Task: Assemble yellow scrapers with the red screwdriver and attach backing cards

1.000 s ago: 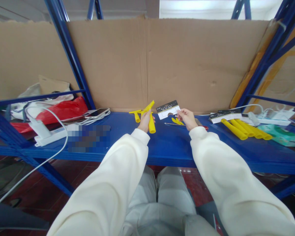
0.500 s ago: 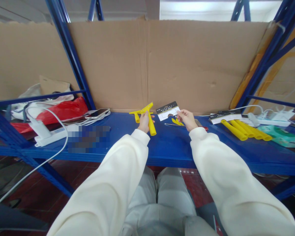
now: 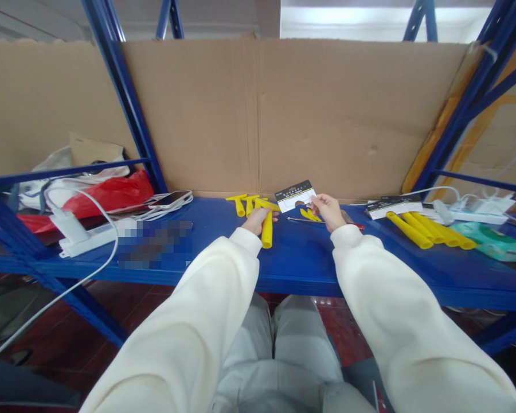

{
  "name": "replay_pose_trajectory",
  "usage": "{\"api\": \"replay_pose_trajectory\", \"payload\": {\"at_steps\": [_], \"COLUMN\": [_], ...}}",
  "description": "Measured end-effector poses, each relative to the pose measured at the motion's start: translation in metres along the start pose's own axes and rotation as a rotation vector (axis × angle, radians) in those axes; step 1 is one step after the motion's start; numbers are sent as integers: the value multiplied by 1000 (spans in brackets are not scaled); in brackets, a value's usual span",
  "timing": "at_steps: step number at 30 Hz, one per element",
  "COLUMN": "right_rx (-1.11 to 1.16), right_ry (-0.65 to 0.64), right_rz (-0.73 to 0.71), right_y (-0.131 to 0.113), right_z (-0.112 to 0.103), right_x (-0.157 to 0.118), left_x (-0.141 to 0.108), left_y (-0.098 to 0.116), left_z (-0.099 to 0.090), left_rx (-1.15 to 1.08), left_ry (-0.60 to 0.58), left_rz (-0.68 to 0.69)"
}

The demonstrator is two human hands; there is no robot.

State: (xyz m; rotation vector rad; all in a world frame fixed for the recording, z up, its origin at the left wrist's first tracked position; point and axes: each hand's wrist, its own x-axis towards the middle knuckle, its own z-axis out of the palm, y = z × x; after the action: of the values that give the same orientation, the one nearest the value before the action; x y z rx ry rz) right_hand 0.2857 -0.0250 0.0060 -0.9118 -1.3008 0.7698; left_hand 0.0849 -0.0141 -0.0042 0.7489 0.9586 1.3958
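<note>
My left hand (image 3: 257, 220) is closed around a yellow T-shaped plastic handle (image 3: 267, 232), its round tube end pointing down toward me. Just behind that hand, two more yellow T-shaped handles (image 3: 239, 206) lie on the blue tabletop. Between thumb and fingers, my right hand (image 3: 329, 211) pinches a black-and-white card (image 3: 293, 197) with a semicircular notch in its lower edge. The card is tilted, its left corner close to the head of the held handle. Small yellow pieces (image 3: 310, 214) lie below it, beside a thin-shafted screwdriver (image 3: 301, 220) partly hidden by my right hand.
Several yellow tubes (image 3: 413, 230) lie at right, near stacked cards (image 3: 391, 205) and a green packet (image 3: 494, 240). A phone (image 3: 174, 199), white cables and a power strip (image 3: 90, 238) sit at left. A cardboard wall (image 3: 327, 115) closes the back.
My left hand has come down slightly and turned the yellow handle, so its tube now points more straight toward me. A second loose handle shows behind it. The card has shifted a little.
</note>
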Motion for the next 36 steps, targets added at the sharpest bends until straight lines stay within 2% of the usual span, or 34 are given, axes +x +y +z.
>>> {"api": "replay_pose_trajectory", "payload": {"at_steps": [7, 14, 26, 31, 36], "right_rx": [-10, 6, 26, 64, 105], "right_ry": [9, -23, 39, -2, -110], "right_rz": [10, 75, 132, 119, 189], "right_y": [2, 1, 0, -1, -3], "right_z": [-1, -3, -6, -6, 0], "right_x": [0, -2, -1, 0, -4], "left_x": [3, -1, 7, 8, -1], "left_y": [0, 11, 18, 19, 21], "left_z": [0, -2, -8, -8, -4], "left_rx": [-40, -167, -262, -259, -269], "left_ry": [17, 177, 464, 474, 420], "left_rz": [-9, 105, 246, 276, 219]}}
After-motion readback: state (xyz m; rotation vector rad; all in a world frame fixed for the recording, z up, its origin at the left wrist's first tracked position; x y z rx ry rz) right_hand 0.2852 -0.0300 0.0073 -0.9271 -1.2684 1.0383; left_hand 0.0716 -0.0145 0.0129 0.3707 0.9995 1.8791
